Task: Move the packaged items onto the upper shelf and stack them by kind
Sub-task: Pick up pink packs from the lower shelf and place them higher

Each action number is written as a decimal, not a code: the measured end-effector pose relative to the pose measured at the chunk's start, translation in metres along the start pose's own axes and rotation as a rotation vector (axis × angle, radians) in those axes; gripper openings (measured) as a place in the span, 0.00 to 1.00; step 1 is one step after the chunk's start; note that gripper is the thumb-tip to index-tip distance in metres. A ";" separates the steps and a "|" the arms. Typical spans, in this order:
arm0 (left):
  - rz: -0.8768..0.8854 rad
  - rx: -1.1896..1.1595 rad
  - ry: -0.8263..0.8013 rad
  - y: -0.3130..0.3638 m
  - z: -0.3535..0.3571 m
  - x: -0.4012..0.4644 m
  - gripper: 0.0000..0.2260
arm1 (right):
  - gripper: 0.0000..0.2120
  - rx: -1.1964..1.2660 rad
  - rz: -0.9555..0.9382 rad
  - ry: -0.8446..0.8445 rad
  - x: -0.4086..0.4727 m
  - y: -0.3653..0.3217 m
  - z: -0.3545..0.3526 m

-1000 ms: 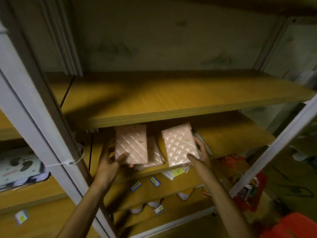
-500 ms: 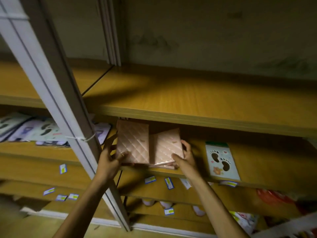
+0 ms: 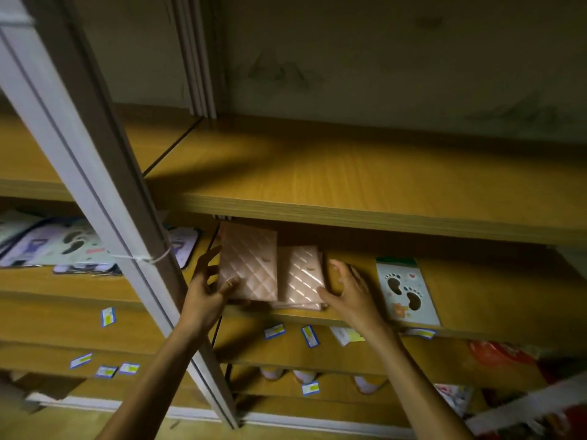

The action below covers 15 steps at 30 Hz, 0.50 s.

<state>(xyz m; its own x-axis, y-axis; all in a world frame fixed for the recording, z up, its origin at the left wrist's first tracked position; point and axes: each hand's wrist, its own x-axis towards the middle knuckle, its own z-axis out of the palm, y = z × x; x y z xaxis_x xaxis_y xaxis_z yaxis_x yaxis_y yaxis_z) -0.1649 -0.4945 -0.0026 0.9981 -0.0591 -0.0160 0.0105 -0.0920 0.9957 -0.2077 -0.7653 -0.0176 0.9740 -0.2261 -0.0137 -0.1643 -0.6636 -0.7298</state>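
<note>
Pink quilted packets (image 3: 247,262): light, glossy, likely slippery; left hand (image 3: 203,293) is gripping one edge, right hand (image 3: 352,290) is hovering released; edges suit holding.

I see my left hand (image 3: 203,292) gripping a pink quilted packet (image 3: 247,262), thumb on its front, and holding it upright just under the upper shelf (image 3: 365,185). My right hand (image 3: 352,292) rests with relaxed fingers against the right edge of a second pink packet (image 3: 303,274), which lies on the lower shelf (image 3: 476,300). A footprint packet (image 3: 405,292) lies near, to the right.
</note>
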 end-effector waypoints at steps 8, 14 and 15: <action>-0.059 -0.056 -0.089 0.005 0.044 0.010 0.29 | 0.32 -0.160 -0.066 -0.037 -0.001 0.008 -0.038; -0.116 -0.020 -0.081 0.001 0.075 0.011 0.29 | 0.30 -0.140 -0.086 -0.010 0.001 0.022 -0.051; -0.127 -0.004 -0.069 -0.001 0.078 0.011 0.30 | 0.29 -0.132 -0.085 -0.006 0.001 0.024 -0.053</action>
<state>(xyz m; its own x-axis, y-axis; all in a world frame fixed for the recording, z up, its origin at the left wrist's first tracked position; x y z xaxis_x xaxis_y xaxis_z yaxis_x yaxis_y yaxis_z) -0.1581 -0.5728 -0.0104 0.9823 -0.1155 -0.1476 0.1365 -0.0990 0.9857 -0.2186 -0.8190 0.0010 0.9862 -0.1610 0.0396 -0.1000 -0.7681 -0.6324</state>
